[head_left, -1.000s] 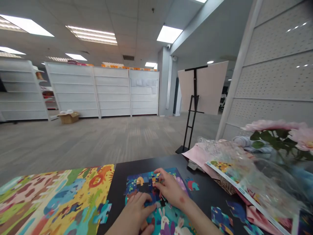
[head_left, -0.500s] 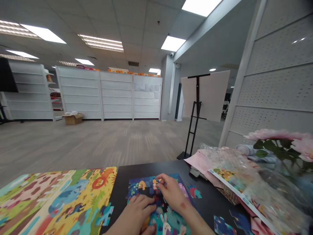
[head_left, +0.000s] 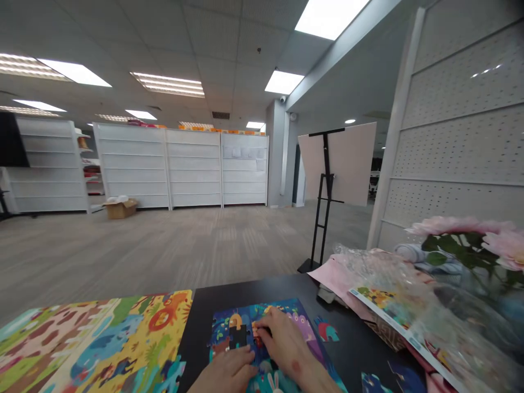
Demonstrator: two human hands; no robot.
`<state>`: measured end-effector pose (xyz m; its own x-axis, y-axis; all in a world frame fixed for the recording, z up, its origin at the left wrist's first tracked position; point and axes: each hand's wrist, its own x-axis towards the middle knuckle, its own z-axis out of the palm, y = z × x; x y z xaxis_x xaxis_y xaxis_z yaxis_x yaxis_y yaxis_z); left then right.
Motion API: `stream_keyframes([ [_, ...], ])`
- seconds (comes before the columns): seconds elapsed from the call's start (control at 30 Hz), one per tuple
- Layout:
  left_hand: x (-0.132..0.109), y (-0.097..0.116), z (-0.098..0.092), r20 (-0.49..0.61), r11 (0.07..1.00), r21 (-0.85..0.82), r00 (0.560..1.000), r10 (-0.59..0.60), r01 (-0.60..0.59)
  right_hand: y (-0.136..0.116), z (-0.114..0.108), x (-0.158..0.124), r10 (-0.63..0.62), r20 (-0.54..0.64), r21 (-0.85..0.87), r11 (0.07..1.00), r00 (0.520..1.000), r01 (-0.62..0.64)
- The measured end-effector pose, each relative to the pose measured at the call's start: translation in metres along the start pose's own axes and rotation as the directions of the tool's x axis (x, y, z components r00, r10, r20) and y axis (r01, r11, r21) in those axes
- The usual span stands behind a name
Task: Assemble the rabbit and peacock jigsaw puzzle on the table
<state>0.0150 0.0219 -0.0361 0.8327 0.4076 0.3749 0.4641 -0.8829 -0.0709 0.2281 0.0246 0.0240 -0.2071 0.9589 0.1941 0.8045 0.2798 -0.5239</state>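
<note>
Your puzzle (head_left: pixel 265 367) looks mostly joined, gap (head_left: pixel 237 336) at 10 o'clock, loose pc (head_left: pixel 327 329) at 2; LH (head_left: pixel 230 369) flat, RH (head_left: pixel 282 343) curled, hold unclear.

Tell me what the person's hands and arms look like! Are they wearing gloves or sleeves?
The left hand and right hand are both bare, with no gloves. No sleeve shows on the part of the right forearm in view. A small round mark sits near the right wrist.
</note>
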Motion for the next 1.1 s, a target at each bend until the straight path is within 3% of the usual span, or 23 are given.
stream_keyframes([
  [0.13, -0.007, -0.004, 0.019, -0.005, 0.999, -0.019, 1.0, -0.027, 0.027, -0.004, -0.007, -0.003, -0.028, 0.022, -0.017, 0.999, 0.999, 0.028],
  [0.23, -0.007, -0.001, 0.017, 0.022, 0.997, -0.043, 0.998, -0.057, 0.058, -0.005, -0.011, -0.006, -0.038, 0.036, -0.028, 0.999, 0.999, 0.039],
  [0.4, -0.002, 0.009, -0.016, 0.093, 0.949, -0.265, 0.984, -0.149, 0.169, -0.007, -0.011, -0.007, -0.021, 0.061, -0.038, 0.999, 0.998, 0.023],
  [0.5, 0.002, 0.013, -0.038, 0.143, 0.924, -0.336, 0.98, -0.14, 0.181, -0.007, -0.009, -0.005, 0.003, 0.056, -0.028, 1.0, 0.998, -0.001],
  [0.8, 0.019, 0.026, -0.083, 0.242, 0.928, -0.283, 0.954, -0.175, 0.242, 0.0, -0.011, 0.0, 0.024, 0.051, 0.04, 0.999, 0.998, -0.026],
  [0.9, 0.025, 0.026, -0.08, 0.199, 0.943, -0.246, 0.964, -0.178, 0.225, -0.001, -0.012, 0.0, 0.028, 0.039, 0.047, 0.998, 0.999, -0.029],
  [1.1, 0.027, 0.015, -0.055, 0.102, 0.954, -0.224, 0.978, -0.181, 0.2, 0.007, -0.024, 0.003, 0.061, -0.052, 0.058, 0.997, 0.997, -0.058],
])
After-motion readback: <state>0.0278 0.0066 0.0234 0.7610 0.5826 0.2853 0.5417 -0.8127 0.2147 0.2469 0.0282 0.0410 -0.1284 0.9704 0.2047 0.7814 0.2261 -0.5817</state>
